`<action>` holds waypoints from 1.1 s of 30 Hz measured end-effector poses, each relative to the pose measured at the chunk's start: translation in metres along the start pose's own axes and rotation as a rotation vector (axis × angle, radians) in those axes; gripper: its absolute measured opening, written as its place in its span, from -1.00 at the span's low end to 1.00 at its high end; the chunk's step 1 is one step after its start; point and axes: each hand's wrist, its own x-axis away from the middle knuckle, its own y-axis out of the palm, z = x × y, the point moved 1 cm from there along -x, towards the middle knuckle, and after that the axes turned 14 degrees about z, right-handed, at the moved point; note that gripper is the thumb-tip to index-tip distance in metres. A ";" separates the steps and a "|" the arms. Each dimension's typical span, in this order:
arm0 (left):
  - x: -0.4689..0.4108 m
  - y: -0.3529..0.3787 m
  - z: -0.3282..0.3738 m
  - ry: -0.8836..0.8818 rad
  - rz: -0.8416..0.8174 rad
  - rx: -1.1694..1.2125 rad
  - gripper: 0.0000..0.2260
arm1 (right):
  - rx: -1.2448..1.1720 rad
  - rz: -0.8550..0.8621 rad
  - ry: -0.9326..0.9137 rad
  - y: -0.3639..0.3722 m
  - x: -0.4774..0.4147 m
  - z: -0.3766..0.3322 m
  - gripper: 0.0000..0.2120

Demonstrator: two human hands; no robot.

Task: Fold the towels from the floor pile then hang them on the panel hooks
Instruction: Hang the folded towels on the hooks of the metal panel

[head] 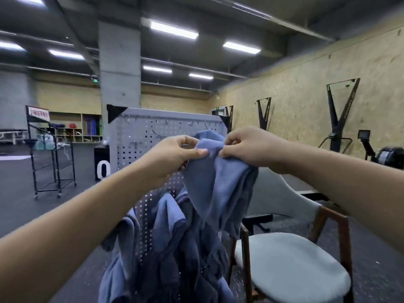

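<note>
A folded blue towel (218, 182) hangs from both my hands in front of the grey perforated panel (140, 136). My left hand (175, 156) pinches its top edge on the left, and my right hand (247, 147) pinches the same edge on the right. The towel's top sits close to the panel's upper hooks (157, 134); whether it touches a hook is hidden. Several more blue towels (168, 232) hang lower on the panel, draped side by side.
A chair with a grey seat (290, 267) and wooden frame stands right of the panel. A black wheeled rack (52, 154) is at the left, a concrete column (120, 68) behind the panel, and exercise machines (341, 119) line the right chipboard wall.
</note>
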 end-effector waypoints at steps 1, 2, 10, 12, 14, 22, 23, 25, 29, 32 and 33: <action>-0.005 -0.016 0.006 0.051 0.041 -0.065 -0.76 | 0.000 -0.003 -0.016 0.004 -0.007 -0.011 -0.84; -0.009 -0.030 0.013 0.089 0.079 -0.126 -0.75 | 0.003 0.000 -0.032 0.008 -0.015 -0.022 -0.86; -0.057 -0.096 0.047 0.203 0.255 -0.402 -0.74 | 0.007 0.052 -0.101 0.041 -0.084 -0.085 -0.82; -0.069 -0.105 0.049 0.188 0.252 -0.444 -0.76 | 0.034 0.067 -0.115 0.049 -0.100 -0.096 -0.83; -0.081 -0.113 0.046 0.161 0.264 -0.487 -0.76 | 0.067 0.081 -0.130 0.057 -0.114 -0.107 -0.83; -0.102 -0.123 0.025 0.203 0.309 -0.785 -0.78 | 0.109 0.025 -0.099 0.100 -0.141 -0.117 -0.82; -0.102 -0.122 0.024 0.233 0.308 -0.862 -0.80 | 0.102 0.009 -0.090 0.105 -0.142 -0.115 -0.82; -0.102 -0.120 0.022 0.274 0.289 -0.946 -0.84 | 0.081 -0.039 -0.072 0.110 -0.141 -0.111 -0.78; -0.099 -0.125 0.018 0.260 0.212 -0.902 -0.86 | -0.070 -0.207 -0.003 0.101 -0.136 -0.106 -0.75; -0.095 -0.130 0.022 0.288 0.262 -0.788 -0.85 | -0.175 -0.103 0.036 0.098 -0.139 -0.102 -0.80; -0.094 -0.132 0.023 0.325 0.296 -0.776 -0.84 | -0.207 -0.044 0.061 0.099 -0.140 -0.103 -0.83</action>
